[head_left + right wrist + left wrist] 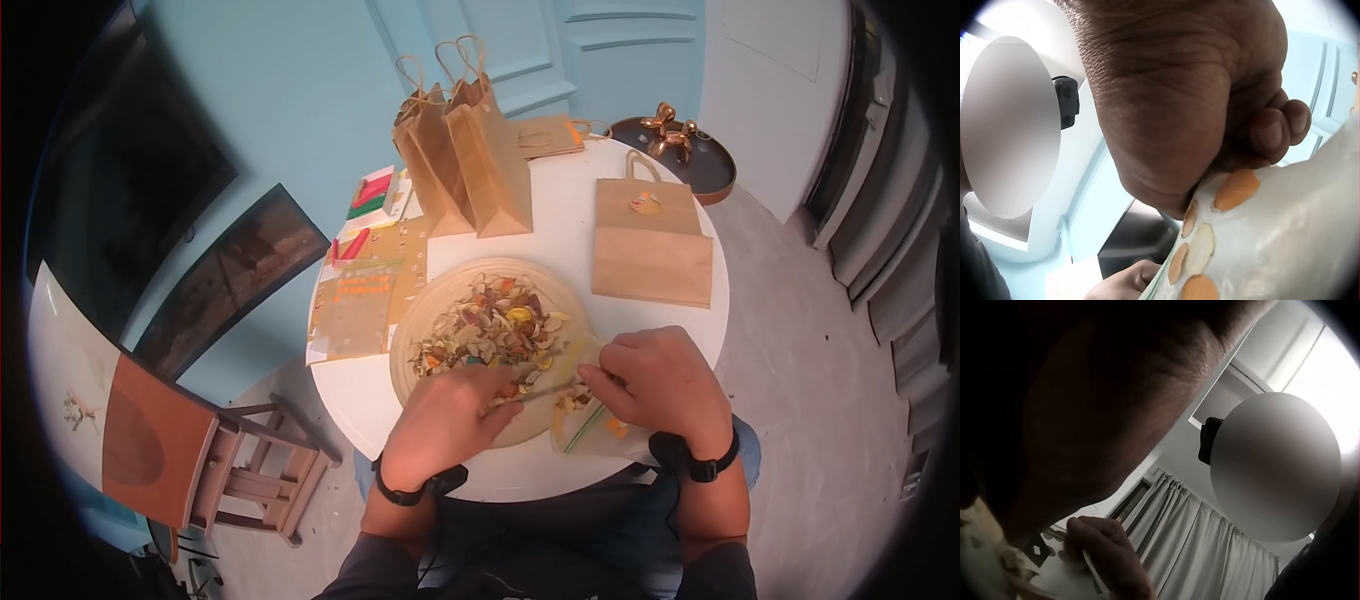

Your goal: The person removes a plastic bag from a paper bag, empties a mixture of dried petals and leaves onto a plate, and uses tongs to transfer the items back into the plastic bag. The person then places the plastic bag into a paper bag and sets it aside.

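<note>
right hand [668, 378], fingers tight round clear orange-patterned plastic bag [612, 432]; near left, left hand [447, 412], finger hold unclear

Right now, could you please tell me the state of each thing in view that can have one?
Left hand: fingers bent, hold unclear.
Right hand: fingers curled, gripping a zip bag.
Held zip bag: partly hidden, seal unclear.
Other zip bag: lying flat.
Dried pieces: loosely heaped.
Tray: partly covered.
Tall bags: upright, handles raised.
Stickered bag: lying flat.
Curtain: hanging in folds.
</note>
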